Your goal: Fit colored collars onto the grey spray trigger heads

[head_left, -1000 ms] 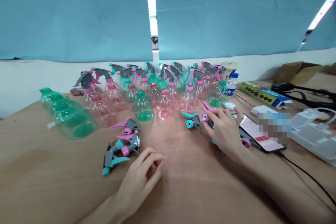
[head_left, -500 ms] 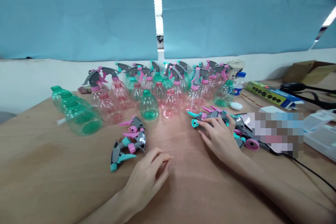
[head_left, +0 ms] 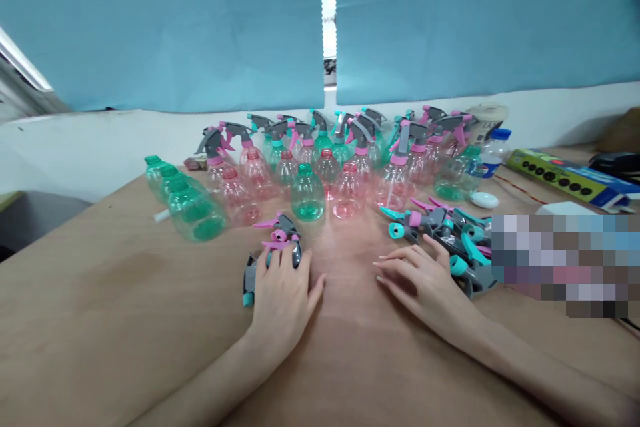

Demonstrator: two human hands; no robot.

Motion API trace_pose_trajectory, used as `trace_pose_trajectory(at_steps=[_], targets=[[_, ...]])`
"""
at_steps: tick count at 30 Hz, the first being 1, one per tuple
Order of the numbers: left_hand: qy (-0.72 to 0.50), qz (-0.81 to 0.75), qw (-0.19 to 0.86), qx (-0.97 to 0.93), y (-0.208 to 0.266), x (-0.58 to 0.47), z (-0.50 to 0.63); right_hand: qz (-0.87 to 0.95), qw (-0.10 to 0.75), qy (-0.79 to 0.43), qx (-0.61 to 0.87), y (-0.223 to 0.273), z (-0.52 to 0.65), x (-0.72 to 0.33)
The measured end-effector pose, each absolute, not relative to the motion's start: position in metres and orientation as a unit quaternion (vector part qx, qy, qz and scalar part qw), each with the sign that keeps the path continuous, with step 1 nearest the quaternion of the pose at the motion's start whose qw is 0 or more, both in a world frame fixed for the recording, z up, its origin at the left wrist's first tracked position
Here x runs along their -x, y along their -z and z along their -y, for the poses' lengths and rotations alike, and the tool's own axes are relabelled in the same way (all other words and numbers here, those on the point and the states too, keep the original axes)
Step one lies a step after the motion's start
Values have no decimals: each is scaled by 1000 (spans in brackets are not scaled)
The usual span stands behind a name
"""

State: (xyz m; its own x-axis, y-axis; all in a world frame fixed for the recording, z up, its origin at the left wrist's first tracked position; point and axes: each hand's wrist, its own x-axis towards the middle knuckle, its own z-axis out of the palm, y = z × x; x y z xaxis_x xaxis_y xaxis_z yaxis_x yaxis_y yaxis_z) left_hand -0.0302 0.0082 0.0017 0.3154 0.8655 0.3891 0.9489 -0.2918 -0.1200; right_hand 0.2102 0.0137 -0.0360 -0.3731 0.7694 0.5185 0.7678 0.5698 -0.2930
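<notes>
My left hand (head_left: 283, 297) lies over a small group of grey spray heads (head_left: 249, 278) with pink and teal parts; its fingers are stretched out, the thumb is apart, and the palm side is hidden. Beside a larger pile of spray heads (head_left: 437, 219), my right hand (head_left: 425, 283) rests low over the table with loosely bent fingers, holding nothing visible. Between and beyond the hands, a green bottle (head_left: 307, 197) and a pink bottle (head_left: 349, 193) stand without heads. Behind them are several bottles topped with spray heads (head_left: 360, 130).
Several green bottles (head_left: 195, 210) stand at the left. On the right are a blue-capped drink bottle (head_left: 493, 153), a white oval object (head_left: 485, 200), a yellow-green box (head_left: 565, 177) and a white tub (head_left: 487, 121). The wooden table (head_left: 125, 333) meets a wall at the back.
My left hand has moved forward onto the left spray heads, its fingers straightening. My right hand has drawn back off the right pile. The camera view has turned a little left.
</notes>
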Motion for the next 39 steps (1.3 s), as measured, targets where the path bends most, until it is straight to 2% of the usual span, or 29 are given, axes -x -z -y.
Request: trace_pose_trajectory(at_steps=[5, 11, 14, 18, 24, 29, 34, 39], targets=[[111, 526, 106, 836, 5, 26, -5, 830, 313, -14, 462, 35, -15, -212], [231, 432, -21, 872, 9, 20, 2, 829, 326, -30, 454, 31, -11, -210], [253, 478, 6, 841, 6, 21, 1, 833, 327, -31, 445, 28, -10, -210], [193, 556, 39, 807, 4, 23, -1, 832, 332, -25, 443, 27, -10, -210], [233, 469, -110, 844, 11, 18, 6, 840, 342, -56, 418, 24, -7, -206], [261, 458, -173, 832, 15, 18, -3, 848, 341, -92, 395, 23, -2, -197], [247, 435, -201, 842, 11, 18, -10, 860, 321, -155, 366, 24, -2, -193], [263, 427, -203, 841, 11, 16, -9, 866, 319, -143, 357, 26, -4, -190]])
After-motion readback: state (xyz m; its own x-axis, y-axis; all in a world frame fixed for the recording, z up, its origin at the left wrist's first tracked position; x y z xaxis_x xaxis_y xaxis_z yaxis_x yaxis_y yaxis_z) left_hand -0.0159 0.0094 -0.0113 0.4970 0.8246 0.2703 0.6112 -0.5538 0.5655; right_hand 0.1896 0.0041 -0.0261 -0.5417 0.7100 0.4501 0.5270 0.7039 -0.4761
